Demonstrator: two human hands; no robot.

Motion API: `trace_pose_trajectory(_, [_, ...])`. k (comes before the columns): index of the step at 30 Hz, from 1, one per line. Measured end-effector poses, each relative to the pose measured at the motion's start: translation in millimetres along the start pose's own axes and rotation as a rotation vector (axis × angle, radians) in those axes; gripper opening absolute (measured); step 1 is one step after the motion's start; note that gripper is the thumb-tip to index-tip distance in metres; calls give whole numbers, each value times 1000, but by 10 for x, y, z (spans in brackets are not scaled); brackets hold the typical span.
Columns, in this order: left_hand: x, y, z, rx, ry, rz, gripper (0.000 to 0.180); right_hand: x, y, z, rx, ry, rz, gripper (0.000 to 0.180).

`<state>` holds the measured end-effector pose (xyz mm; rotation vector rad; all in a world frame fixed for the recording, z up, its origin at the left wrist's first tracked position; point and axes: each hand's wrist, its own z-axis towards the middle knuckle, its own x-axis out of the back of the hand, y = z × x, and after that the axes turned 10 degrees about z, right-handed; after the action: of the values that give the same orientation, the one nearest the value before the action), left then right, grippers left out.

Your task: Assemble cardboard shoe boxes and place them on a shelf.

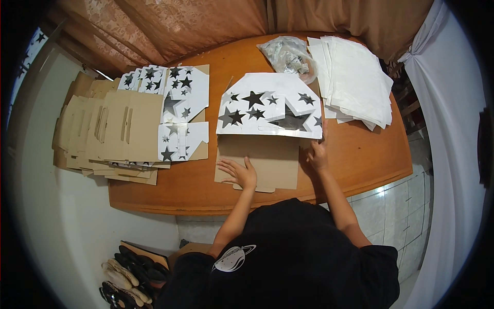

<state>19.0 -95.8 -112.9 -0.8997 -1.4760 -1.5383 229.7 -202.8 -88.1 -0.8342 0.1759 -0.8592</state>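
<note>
In front of me on the table lies a partly folded cardboard sheet [257,147], with a plain brown lower part. Its upper panel [265,95] is white with black and grey stars and has cut corners at the top. My left hand [239,172] rests flat on the brown part near its lower left side, fingers spread and thumb apart. At the lower right corner of the starred panel, my right hand [318,152] grips the edge, one finger stretched up along the side. The fingertips behind the panel are hidden.
Stacked flat cardboard pieces [123,123], some starred, cover the table's left side. At the back are a clear plastic bag [290,56] and a pile of white sheets [355,82]. The wooden table [360,159] has a curved front edge. Shoes [136,273] sit on the floor at lower left.
</note>
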Motion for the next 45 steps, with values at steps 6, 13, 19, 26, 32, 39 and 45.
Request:
trace_pose_trajectory(6, [147,205,-42,239,-43,-207,92,-170,29,444,210,-63,-83,24])
trace_pose_trajectory(13, [671,78,553,7,383,-466,92,-78,57,418,184,-48,-38,21])
trace_pose_trajectory(19, [893,-28,867,-635,129,-544,71,39,-4,349,162,-57,14,26])
trace_pose_trajectory(26, [846,-122,773,-814,150,-523,54,137,-108,120,28,-62,-105,35])
trace_pose_trajectory(32, [1255,-95,916,-924,-127,-473,68,406,-350,377,8,-282,-78,36])
trace_pose_trajectory(39, [1645,-178,1116,-976,-247,-277,71,734,-313,455,49,-576,8,52])
trace_pose_trajectory(45, [1521,-137,1106,-967,-281,-352,62,643,-441,735,-23,-492,25,67])
